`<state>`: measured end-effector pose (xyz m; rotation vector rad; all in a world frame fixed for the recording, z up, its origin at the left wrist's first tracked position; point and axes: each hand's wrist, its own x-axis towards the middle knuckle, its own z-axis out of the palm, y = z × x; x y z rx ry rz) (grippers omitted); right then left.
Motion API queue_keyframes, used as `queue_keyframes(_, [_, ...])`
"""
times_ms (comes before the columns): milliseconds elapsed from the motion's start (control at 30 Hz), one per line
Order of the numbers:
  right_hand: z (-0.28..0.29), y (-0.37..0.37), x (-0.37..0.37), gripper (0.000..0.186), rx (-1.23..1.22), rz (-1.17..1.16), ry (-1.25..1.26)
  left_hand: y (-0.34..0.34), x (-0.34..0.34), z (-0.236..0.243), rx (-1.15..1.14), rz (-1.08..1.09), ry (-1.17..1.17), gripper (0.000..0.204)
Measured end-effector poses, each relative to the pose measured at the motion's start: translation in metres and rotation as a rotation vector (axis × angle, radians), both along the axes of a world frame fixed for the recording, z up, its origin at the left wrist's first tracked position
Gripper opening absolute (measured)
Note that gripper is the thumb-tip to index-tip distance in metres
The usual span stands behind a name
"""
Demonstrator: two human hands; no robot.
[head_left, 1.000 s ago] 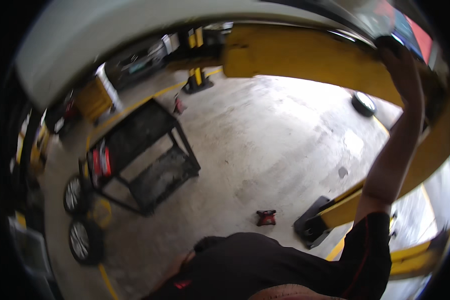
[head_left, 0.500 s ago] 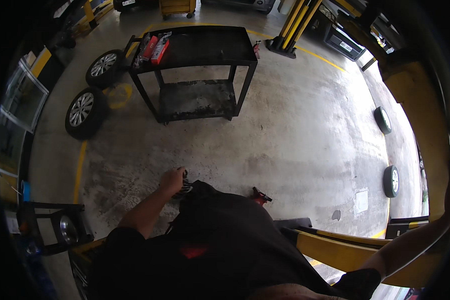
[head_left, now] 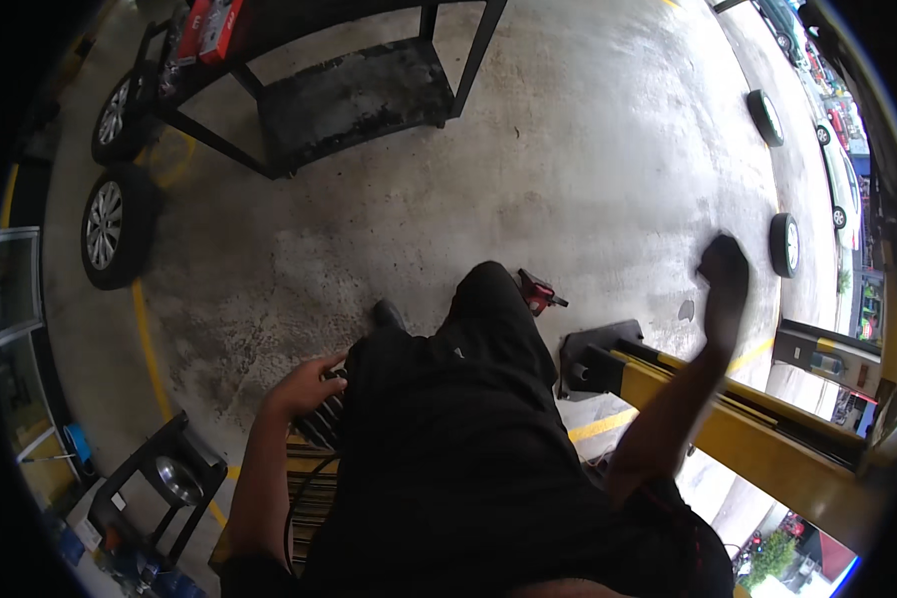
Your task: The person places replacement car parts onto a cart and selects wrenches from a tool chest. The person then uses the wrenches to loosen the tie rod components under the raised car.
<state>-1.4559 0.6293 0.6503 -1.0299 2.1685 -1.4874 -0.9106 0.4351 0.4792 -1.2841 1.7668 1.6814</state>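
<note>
At my left side, my left hand [head_left: 307, 387] has its fingers curled over the top of a dark ribbed metal part [head_left: 319, 427]. Rows of pale and dark ridges show on the part, and my leg and clothing hide some of it. My right hand [head_left: 726, 274] is raised above the floor to the right, past the yellow lift arm [head_left: 757, 431]. It looks dark and smeared by motion, so its fingers cannot be made out. A red and black tool or stand [head_left: 539, 293] is on the floor beside my knee.
A black two-shelf cart [head_left: 359, 105] with red boxes [head_left: 209, 28] stands ahead on the left. Wheels lie on both sides, one [head_left: 117, 227] at left and one [head_left: 784, 245] at right. A black frame [head_left: 174, 478] holding a round silver piece is at lower left.
My view has tipped downward and nearer the cart. My right hand has come off the far right edge, by the yellow post, and moved inward. My left hand stays at the ribbed part.
</note>
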Motion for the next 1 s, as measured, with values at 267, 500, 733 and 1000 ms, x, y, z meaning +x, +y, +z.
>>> queue_keyframes(267, [-0.079, -0.419, -0.076, 0.035, 0.445, 0.410, 0.698, 0.040, 0.035, 0.001, 0.629, 0.797, -0.182, 0.043])
queue_keyframes(500, [-0.151, -0.643, -0.165, 0.025, 0.602, 0.788, 1.281, 0.065, -0.035, -0.003, 0.674, 0.779, -0.318, 0.055])
queue_keyframes(733, [-0.140, -0.661, -0.162, 0.029, 0.681, 0.824, 0.842, 0.010, -0.141, 0.053, 0.593, 0.882, -0.500, 0.054])
queue_keyframes(1000, [-0.167, -0.668, -0.201, 0.030, 0.599, 0.824, 0.808, 0.029, -0.160, 0.068, 0.629, 1.184, -0.511, 0.056])
